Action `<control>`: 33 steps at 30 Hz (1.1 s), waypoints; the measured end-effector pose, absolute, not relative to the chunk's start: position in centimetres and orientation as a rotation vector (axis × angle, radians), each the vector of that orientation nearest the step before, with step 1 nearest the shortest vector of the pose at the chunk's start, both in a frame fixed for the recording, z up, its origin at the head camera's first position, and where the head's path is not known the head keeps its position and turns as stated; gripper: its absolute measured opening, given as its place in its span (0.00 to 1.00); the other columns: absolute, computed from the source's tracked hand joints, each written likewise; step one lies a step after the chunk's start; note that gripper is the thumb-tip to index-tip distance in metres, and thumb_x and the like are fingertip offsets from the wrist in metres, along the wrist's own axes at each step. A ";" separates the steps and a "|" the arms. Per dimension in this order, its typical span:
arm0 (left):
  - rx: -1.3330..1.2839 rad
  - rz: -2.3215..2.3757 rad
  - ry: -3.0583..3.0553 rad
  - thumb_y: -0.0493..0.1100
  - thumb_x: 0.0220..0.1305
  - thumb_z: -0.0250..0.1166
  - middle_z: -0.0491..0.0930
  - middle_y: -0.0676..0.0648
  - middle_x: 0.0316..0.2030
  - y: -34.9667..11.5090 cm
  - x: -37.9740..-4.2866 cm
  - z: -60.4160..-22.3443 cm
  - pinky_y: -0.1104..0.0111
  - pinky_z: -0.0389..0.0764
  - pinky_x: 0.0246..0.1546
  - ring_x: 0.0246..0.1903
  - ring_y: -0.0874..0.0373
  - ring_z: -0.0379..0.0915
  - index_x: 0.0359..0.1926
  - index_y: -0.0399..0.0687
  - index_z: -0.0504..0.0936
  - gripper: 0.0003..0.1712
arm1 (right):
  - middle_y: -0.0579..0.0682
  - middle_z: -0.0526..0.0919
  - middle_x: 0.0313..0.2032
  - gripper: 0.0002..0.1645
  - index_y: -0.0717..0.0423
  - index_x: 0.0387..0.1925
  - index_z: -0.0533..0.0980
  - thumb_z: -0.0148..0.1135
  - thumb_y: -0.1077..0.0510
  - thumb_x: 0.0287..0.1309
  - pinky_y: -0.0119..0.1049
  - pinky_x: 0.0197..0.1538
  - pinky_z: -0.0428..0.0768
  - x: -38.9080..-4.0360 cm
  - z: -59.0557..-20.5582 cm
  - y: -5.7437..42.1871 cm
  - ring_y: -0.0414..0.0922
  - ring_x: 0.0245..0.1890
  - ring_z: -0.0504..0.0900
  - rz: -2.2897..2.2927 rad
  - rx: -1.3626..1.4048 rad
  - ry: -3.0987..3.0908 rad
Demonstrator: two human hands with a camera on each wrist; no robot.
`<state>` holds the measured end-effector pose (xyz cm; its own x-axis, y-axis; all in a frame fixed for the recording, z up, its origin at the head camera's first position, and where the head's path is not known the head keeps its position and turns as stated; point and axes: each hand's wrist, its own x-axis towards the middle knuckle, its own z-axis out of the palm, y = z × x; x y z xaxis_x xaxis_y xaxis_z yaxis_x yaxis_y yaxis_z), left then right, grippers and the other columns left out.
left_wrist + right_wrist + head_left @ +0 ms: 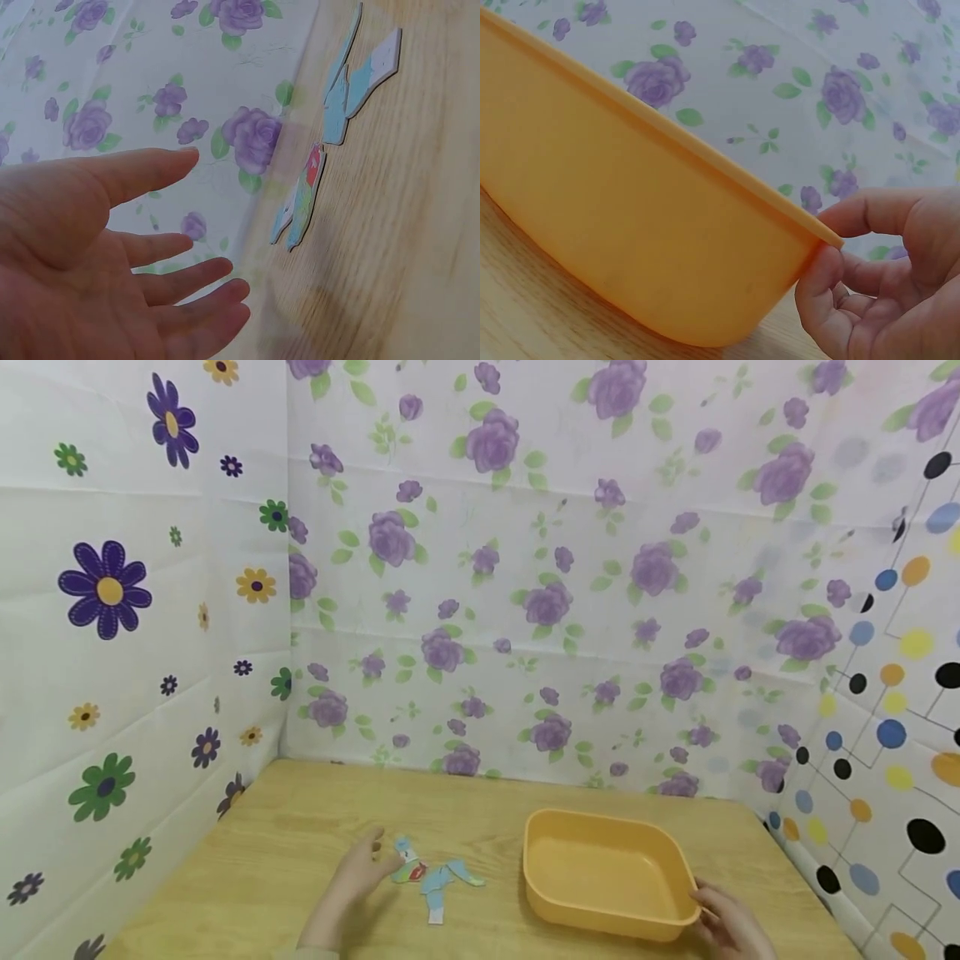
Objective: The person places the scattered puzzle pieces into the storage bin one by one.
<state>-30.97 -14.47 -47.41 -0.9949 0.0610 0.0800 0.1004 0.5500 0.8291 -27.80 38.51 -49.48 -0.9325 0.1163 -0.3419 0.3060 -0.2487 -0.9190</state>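
My left hand (362, 870) hovers just left of several flat puzzle pieces, its fingers spread and holding nothing in the left wrist view. The pieces are light blue and white; one piece (411, 872) carries a red patch, and another piece (435, 906) ends in a white tip. They lie close together on the wooden table. With my right hand (731, 922) I pinch the right rim of an orange plastic basin (600, 865) between thumb and fingers. The basin's inside holds nothing visible. In the right wrist view its outer wall (652, 225) fills the left side.
The wooden table (315, 802) is enclosed by hanging sheets. A white sheet with purple roses (547, 603) stands behind, a sheet with daisies (108, 590) on the left, and one with coloured dots (891, 733) on the right.
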 end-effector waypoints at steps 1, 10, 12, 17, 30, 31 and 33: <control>-0.145 -1.461 -2.745 0.42 0.63 0.63 0.66 0.18 0.59 -14.4 -31.1 -47.4 0.36 0.73 0.53 0.56 0.22 0.66 0.67 0.22 0.58 0.40 | 0.40 0.78 0.35 0.09 0.44 0.39 0.78 0.54 0.61 0.66 0.26 0.40 0.81 -27.7 -49.4 38.5 0.38 0.37 0.76 -2.328 0.522 1.850; -0.126 -1.563 -2.862 0.39 0.63 0.62 0.62 0.18 0.62 -14.4 -33.3 -46.7 0.34 0.64 0.60 0.61 0.21 0.58 0.67 0.21 0.56 0.39 | 0.40 0.79 0.34 0.12 0.39 0.37 0.77 0.52 0.61 0.67 0.25 0.39 0.79 -27.2 -49.5 38.3 0.36 0.34 0.76 -2.333 0.510 1.873; -0.128 -1.567 -2.880 0.39 0.63 0.62 0.62 0.18 0.62 -14.3 -33.8 -46.6 0.33 0.63 0.61 0.61 0.21 0.57 0.67 0.21 0.56 0.39 | 0.39 0.79 0.34 0.12 0.42 0.44 0.77 0.52 0.61 0.67 0.24 0.39 0.80 -27.2 -49.4 38.2 0.34 0.34 0.77 -2.322 0.510 1.906; -0.116 -1.476 -2.954 0.40 0.63 0.62 0.65 0.20 0.61 -14.0 -34.8 -47.0 0.36 0.66 0.61 0.61 0.23 0.61 0.66 0.21 0.59 0.38 | 0.37 0.80 0.34 0.16 0.49 0.55 0.74 0.52 0.60 0.68 0.25 0.39 0.81 -27.3 -49.4 37.8 0.33 0.33 0.79 -2.267 0.491 2.003; -0.039 -1.143 -3.010 0.34 0.54 0.68 0.76 0.25 0.53 -12.6 -36.5 -48.4 0.47 0.77 0.56 0.54 0.30 0.71 0.55 0.19 0.72 0.30 | 0.42 0.77 0.37 0.24 0.65 0.61 0.65 0.53 0.64 0.64 0.24 0.38 0.81 -27.8 -49.5 37.1 0.34 0.34 0.78 -2.264 0.471 2.061; -0.035 -1.108 -3.015 0.34 0.53 0.68 0.77 0.26 0.51 -12.6 -36.6 -48.4 0.48 0.77 0.55 0.52 0.31 0.73 0.54 0.19 0.73 0.29 | 0.42 0.77 0.37 0.24 0.65 0.61 0.65 0.53 0.64 0.64 0.24 0.37 0.80 -27.8 -49.5 37.1 0.35 0.34 0.78 -2.259 0.471 2.067; -0.041 -1.023 -3.027 0.35 0.52 0.69 0.78 0.27 0.48 -12.4 -36.7 -48.4 0.49 0.79 0.53 0.50 0.32 0.75 0.51 0.20 0.75 0.27 | 0.43 0.76 0.37 0.24 0.66 0.61 0.64 0.52 0.64 0.64 0.25 0.37 0.80 -27.7 -49.5 37.1 0.35 0.34 0.77 -2.254 0.467 2.068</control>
